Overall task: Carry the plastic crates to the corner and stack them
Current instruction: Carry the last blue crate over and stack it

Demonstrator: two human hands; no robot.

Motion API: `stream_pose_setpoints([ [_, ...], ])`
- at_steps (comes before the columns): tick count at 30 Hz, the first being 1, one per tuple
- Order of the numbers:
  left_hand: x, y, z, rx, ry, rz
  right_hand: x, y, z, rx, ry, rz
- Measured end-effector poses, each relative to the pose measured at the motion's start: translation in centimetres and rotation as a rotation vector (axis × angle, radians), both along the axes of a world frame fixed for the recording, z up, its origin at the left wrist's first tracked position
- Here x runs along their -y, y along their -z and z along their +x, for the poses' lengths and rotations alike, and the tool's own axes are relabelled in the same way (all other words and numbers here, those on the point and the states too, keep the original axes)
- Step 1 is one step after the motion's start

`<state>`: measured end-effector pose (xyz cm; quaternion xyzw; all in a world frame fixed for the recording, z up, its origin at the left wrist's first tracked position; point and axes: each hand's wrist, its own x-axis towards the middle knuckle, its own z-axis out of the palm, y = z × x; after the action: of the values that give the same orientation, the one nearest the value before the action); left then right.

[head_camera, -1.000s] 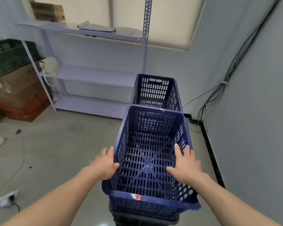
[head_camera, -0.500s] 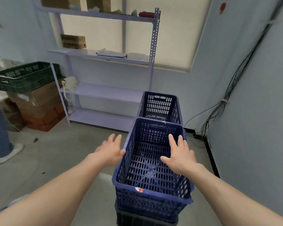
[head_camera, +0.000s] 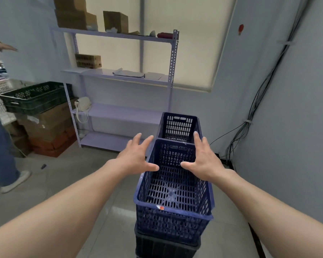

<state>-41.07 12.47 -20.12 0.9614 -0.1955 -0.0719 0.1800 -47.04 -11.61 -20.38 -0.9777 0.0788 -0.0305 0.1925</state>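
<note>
Left hand [head_camera: 134, 159]: open, fingers spread, palm down, holding nothing; it hovers over the left rim of the top blue crate [head_camera: 173, 211], thumb pointing inward.
Right hand [head_camera: 203, 161]: also open and spread, empty, over the right side of the same crate; the two hands are apart, with the crate's far half between them. Whether either touches the rim cannot be told.
Writing: small red-and-white sticker [head_camera: 160, 207] on the crate's near rim, below the hands – print too small to read. Two embossed plates [head_camera: 177, 147] sit on the far wall between the hands, unreadable.
Crate look: dark blue plastic, slotted walls, grid floor with a cross rib, empty.
Stack: it sits on a black crate [head_camera: 166, 246] under the forearms.
Second blue crate [head_camera: 178, 125]: just beyond the fingertips, against the first, same slotted make, handle slot on its far wall.
Beyond the hands: pale shelf rack [head_camera: 172, 71] before a roller blind [head_camera: 194, 43].
Left of left hand: green crate [head_camera: 35, 95] on cardboard boxes [head_camera: 48, 123] – any print on it is blurred; white bag [head_camera: 82, 105] on the rack; another person [head_camera: 0, 149] at the edge.
Right of right hand: cables [head_camera: 250, 120] down the wall.
</note>
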Motion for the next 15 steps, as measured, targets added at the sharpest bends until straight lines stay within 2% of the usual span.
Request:
stream_pose_setpoints([
  [2,-0.2,-0.3,-0.3,0.037,0.04,-0.071,-0.3,-0.4,-0.5,0.07,-0.037,0.094],
  [5,-1.2,-0.6,-0.2,0.08,0.085,-0.144,-0.6,-0.9,-0.8,0.16,-0.079,0.129],
  [11,-4.4,-1.0,1.3,0.126,0.112,-0.136,-1.9,-1.8,-0.4,0.233,-0.006,0.01],
  [15,-5.9,-1.1,2.6,0.13,0.119,-0.15,-2.2,-1.9,0.1,0.219,0.054,0.004],
])
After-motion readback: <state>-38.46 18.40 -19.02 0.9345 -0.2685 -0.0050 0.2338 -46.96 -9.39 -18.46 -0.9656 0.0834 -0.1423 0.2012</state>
